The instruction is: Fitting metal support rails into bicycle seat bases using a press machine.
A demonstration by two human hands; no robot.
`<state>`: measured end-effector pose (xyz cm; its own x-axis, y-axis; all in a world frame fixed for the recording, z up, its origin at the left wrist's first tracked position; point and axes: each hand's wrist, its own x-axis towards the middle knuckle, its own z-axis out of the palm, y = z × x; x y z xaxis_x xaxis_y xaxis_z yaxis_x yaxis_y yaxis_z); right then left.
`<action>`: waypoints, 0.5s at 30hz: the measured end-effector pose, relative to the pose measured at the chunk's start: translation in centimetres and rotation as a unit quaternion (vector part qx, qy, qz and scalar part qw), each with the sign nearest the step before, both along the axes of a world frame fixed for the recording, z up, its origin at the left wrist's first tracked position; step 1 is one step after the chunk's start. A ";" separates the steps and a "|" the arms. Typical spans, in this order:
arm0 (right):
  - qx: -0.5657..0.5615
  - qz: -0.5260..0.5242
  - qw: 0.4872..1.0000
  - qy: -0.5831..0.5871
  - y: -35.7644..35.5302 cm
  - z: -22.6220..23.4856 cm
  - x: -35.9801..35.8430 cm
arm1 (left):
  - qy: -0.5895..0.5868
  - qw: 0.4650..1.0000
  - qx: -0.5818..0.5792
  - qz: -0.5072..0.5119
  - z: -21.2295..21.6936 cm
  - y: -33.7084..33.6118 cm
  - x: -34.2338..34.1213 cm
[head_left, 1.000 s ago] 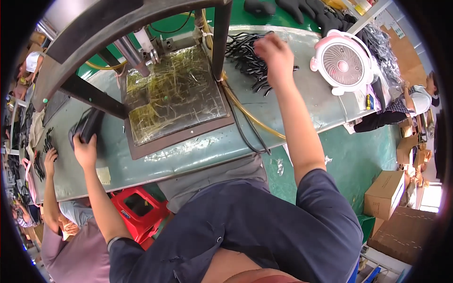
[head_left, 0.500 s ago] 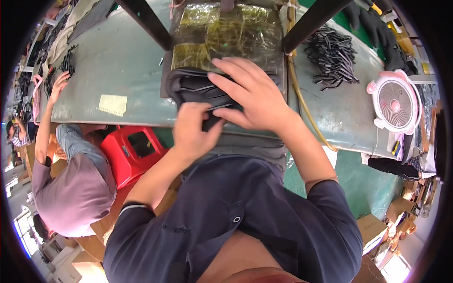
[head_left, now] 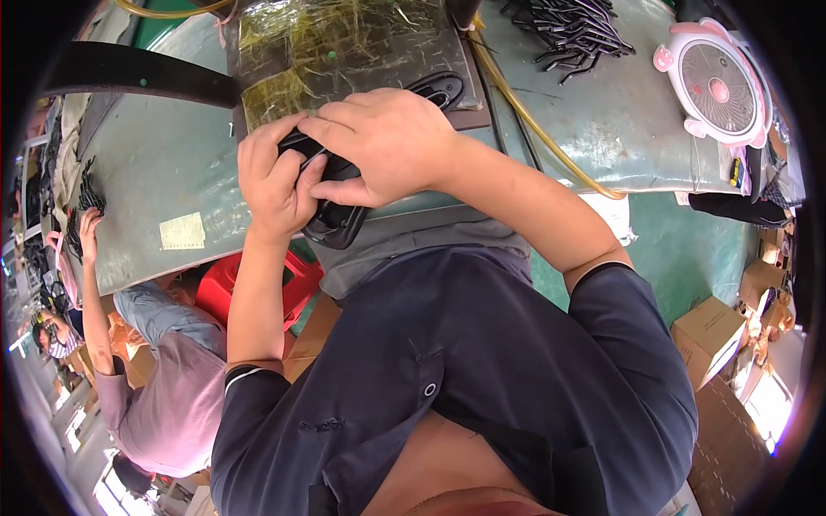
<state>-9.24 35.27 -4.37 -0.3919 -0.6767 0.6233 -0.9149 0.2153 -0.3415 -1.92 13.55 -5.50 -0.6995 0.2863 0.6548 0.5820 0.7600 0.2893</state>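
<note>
Your left hand (head_left: pixel 277 181) and right hand (head_left: pixel 387 142) both gripping a black part (head_left: pixel 337 219), over the surface (head_left: pixel 163 163) edge, beside a plate (head_left: pixel 344 43)

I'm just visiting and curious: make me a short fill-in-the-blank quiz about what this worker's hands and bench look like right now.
1. Both hands, the left hand and the right hand, grip one long flat part whose colour is ____.
2. The small fan at the far right of the bench has a casing coloured ____.
3. The stool under the bench edge, beside the seated co-worker, is ____.

Missing words: black; pink; red
</note>
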 end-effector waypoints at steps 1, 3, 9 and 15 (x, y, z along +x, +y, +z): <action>0.000 -0.001 1.000 -0.003 -0.1 -0.2 -0.2 | 0.001 1.000 0.002 0.000 0.1 0.1 -0.2; -0.010 -0.003 1.000 0.016 -0.3 -0.1 -0.4 | 0.002 1.000 0.007 0.000 0.3 0.1 -0.1; -0.043 0.006 0.998 0.043 0.8 2.1 -0.6 | 0.034 0.998 0.006 0.046 1.4 0.8 0.5; -0.034 -0.197 0.978 -0.064 1.6 2.6 0.2 | -0.019 0.971 0.050 0.232 3.0 5.3 -1.3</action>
<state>-9.03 36.88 -1.78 -0.6916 -0.4162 0.5902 -0.7143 0.5152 -0.4736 -3.21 18.90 -2.55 -0.7621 -0.1288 0.6346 0.1709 0.9053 0.3890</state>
